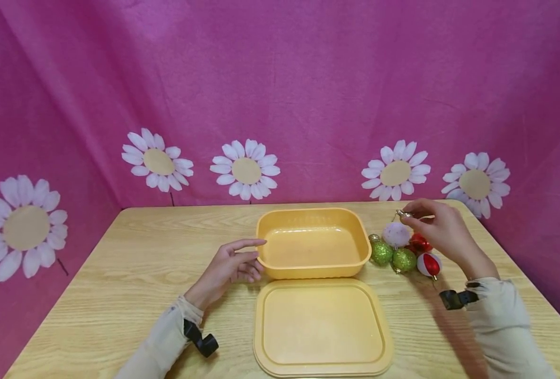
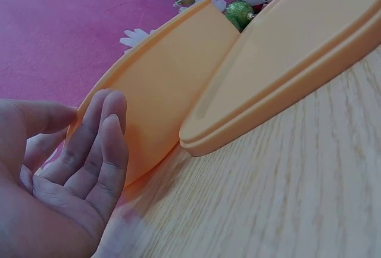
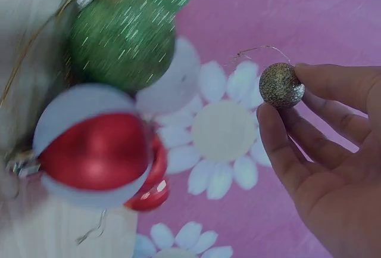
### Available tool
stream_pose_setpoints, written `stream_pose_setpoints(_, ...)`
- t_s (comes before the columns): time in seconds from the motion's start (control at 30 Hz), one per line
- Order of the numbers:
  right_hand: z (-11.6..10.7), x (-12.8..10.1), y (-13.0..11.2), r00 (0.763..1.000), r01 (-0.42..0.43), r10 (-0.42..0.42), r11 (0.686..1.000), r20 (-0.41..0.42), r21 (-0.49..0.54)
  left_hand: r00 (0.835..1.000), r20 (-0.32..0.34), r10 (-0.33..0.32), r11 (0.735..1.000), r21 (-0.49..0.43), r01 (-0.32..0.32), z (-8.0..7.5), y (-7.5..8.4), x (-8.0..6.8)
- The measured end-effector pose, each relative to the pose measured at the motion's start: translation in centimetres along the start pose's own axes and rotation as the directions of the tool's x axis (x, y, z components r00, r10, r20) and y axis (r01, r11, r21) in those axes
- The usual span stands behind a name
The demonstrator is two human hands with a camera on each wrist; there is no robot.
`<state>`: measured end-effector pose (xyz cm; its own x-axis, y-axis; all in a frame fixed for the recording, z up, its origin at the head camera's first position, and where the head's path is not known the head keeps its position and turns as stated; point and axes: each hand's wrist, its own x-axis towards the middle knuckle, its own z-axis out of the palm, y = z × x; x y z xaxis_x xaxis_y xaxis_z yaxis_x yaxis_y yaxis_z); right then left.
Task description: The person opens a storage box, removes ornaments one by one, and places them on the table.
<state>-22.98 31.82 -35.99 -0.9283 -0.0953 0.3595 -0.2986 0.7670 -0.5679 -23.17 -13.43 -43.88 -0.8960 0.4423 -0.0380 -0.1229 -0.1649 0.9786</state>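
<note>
Ornaments not yet boxed; first one just lifted.
Lid [image 1: 322, 326] lies nearest on the desk [image 1: 119, 273], off the tub [image 1: 312, 243], whose inside shows bare. Left hand [image 1: 228, 268] rests with relaxed fingers against the tub's left wall, holding nothing. Right hand [image 1: 438, 229] pinches a small glitter ball [image 3: 281, 85] in its grip, above the cluster: green baubles [image 1: 393, 256], red-and-white bauble [image 1: 429, 264], a pale one [image 1: 396, 233]. All wait beside the tub.

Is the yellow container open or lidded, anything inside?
Open and empty: the yellow container shows a bare floor, and its lid lies flat on the table in front.
</note>
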Motion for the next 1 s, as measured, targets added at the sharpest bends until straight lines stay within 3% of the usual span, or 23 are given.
stream_pose_setpoints(0.27, 0.1, -0.1, 2.5, 0.999, -0.013, 0.011, 0.999, -0.044, -0.044, 1.0, 0.005, 0.007, 1.0, -0.001, -0.007, -0.2, -0.1, -0.1)
stream_pose_setpoints(0.57, 0.9, -0.2, 4.6, 0.999, -0.032, 0.03, 0.997, -0.033, -0.067, 1.0, 0.005, 0.007, 1.0, 0.011, -0.007, -0.2, -0.1, -0.1)
stream_pose_setpoints(1.0, 1.9, -0.3, 5.7, 0.999, -0.022, 0.02, 0.998, -0.035, -0.055, 1.0, -0.007, -0.019, 1.0, -0.016, 0.019, 0.0, -0.1, 0.0)
